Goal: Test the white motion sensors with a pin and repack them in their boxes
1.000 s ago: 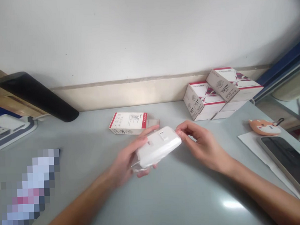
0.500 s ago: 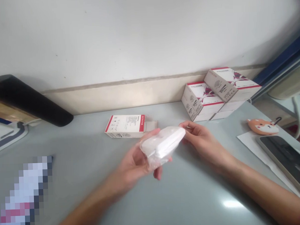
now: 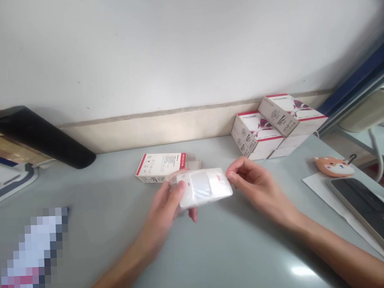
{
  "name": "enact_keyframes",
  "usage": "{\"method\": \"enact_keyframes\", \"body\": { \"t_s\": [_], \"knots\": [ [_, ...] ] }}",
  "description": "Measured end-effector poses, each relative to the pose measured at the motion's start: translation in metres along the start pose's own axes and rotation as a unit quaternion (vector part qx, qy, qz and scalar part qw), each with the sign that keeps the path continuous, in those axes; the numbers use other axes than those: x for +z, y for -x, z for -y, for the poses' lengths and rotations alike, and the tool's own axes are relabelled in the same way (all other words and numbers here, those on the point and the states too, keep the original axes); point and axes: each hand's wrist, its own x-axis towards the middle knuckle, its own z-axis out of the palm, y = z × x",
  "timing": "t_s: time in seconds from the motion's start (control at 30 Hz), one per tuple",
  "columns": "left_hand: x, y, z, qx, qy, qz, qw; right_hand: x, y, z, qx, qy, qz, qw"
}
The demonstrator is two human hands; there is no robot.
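A white plastic device (image 3: 204, 187) in a clear wrapper is held above the grey table. My left hand (image 3: 169, 203) grips its left end, thumb on top and fingers beneath. At the device's right end, my right hand (image 3: 248, 180) pinches the edge of the wrapper or device between thumb and forefinger; which one is too small to tell. Behind the left hand lies a white and red detector box (image 3: 161, 165), its right end open with the flap out.
Several white and red boxes (image 3: 257, 129) are stacked against the wall at the back right. A black cylinder (image 3: 43, 136) leans at the left. On the right are a phone (image 3: 364, 209), white paper (image 3: 319, 185) and an orange animal-faced case (image 3: 334, 166). A pixelated patch covers the lower left.
The wrapped device has turned so that its flat face with a window and red mark shows, and it lies more level. The whole view has shifted slightly.
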Motion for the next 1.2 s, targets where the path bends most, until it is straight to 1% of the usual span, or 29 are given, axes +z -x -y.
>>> {"method": "enact_keyframes", "body": {
  "t_s": [0.07, 0.13, 0.2, 0.27, 0.37, 0.43, 0.47, 0.53, 0.6, 0.67, 0.73, 0.77, 0.8, 0.83, 0.87, 0.9, 0.93, 0.97, 1.0, 1.03, 1.07, 1.1, 1.13, 1.2],
  "knots": [
    [-0.002, -0.002, -0.002, -0.022, 0.059, 0.030, 0.998, -0.001, 0.000, 0.002, -0.014, -0.018, 0.027, 0.999],
    [-0.004, -0.003, -0.002, -0.061, 0.106, 0.053, 0.991, -0.003, 0.000, 0.004, -0.010, -0.055, 0.041, 0.998],
    [-0.005, -0.003, 0.000, -0.102, 0.146, 0.065, 0.982, -0.004, 0.000, 0.005, 0.020, -0.113, 0.061, 0.992],
    [-0.005, -0.003, 0.001, -0.132, 0.171, 0.072, 0.974, -0.005, 0.002, 0.005, 0.053, -0.173, 0.106, 0.978],
    [-0.003, -0.002, 0.002, -0.145, 0.157, 0.063, 0.975, -0.003, 0.006, 0.003, 0.089, -0.222, 0.218, 0.946],
    [-0.001, -0.001, 0.002, -0.150, 0.126, 0.033, 0.980, 0.002, 0.010, 0.001, 0.108, -0.231, 0.279, 0.926],
    [0.000, -0.002, 0.002, -0.151, 0.109, 0.012, 0.982, 0.005, 0.012, 0.000, 0.117, -0.231, 0.296, 0.919],
    [0.000, -0.002, 0.001, -0.143, 0.066, -0.038, 0.987, 0.013, 0.015, -0.001, 0.127, -0.232, 0.299, 0.917],
    [-0.002, -0.003, 0.000, -0.111, 0.016, -0.088, 0.990, 0.019, 0.016, -0.002, 0.129, -0.238, 0.280, 0.921],
    [-0.006, -0.003, 0.000, -0.058, -0.036, -0.104, 0.992, 0.022, 0.015, -0.003, 0.130, -0.255, 0.253, 0.924],
    [-0.012, -0.002, 0.001, 0.031, -0.122, -0.102, 0.987, 0.021, 0.013, -0.004, 0.136, -0.271, 0.220, 0.927],
    [-0.015, -0.003, 0.001, 0.093, -0.188, -0.105, 0.972, 0.019, 0.011, -0.003, 0.138, -0.275, 0.201, 0.930],
    [-0.019, -0.004, 0.001, 0.160, -0.268, -0.115, 0.943, 0.017, 0.009, -0.003, 0.139, -0.274, 0.182, 0.934],
    [-0.023, -0.005, 0.001, 0.229, -0.354, -0.130, 0.897, 0.014, 0.008, -0.002, 0.138, -0.270, 0.165, 0.939],
    [-0.027, -0.008, 0.001, 0.291, -0.436, -0.144, 0.839, 0.012, 0.006, -0.001, 0.138, -0.261, 0.150, 0.944],
    [-0.031, -0.011, 0.002, 0.336, -0.510, -0.151, 0.777, 0.009, 0.005, 0.000, 0.137, -0.249, 0.139, 0.949],
    [-0.036, -0.015, 0.003, 0.369, -0.569, -0.151, 0.719, 0.007, 0.003, 0.001, 0.138, -0.235, 0.131, 0.953],
    [-0.040, -0.019, 0.004, 0.386, -0.618, -0.146, 0.669, 0.005, 0.002, 0.001, 0.141, -0.218, 0.125, 0.958],
    [-0.045, -0.023, 0.006, 0.388, -0.659, -0.138, 0.629, 0.004, 0.001, 0.002, 0.145, -0.200, 0.120, 0.961],
    [-0.049, -0.026, 0.008, 0.389, -0.688, -0.126, 0.600, 0.003, 0.000, 0.001, 0.150, -0.184, 0.115, 0.965],
    [-0.052, -0.029, 0.010, 0.385, -0.708, -0.114, 0.581, 0.002, -0.001, 0.001, 0.154, -0.169, 0.110, 0.967],
    [-0.055, -0.031, 0.012, 0.385, -0.719, -0.105, 0.569, 0.002, -0.001, 0.000, 0.159, -0.154, 0.103, 0.970],
    [-0.056, -0.032, 0.013, 0.388, -0.723, -0.099, 0.563, 0.002, -0.001, -0.001, 0.165, -0.141, 0.095, 0.971],
    [-0.057, -0.031, 0.014, 0.399, -0.719, -0.095, 0.561, 0.003, -0.001, -0.004, 0.175, -0.122, 0.077, 0.974]
  ]
}}
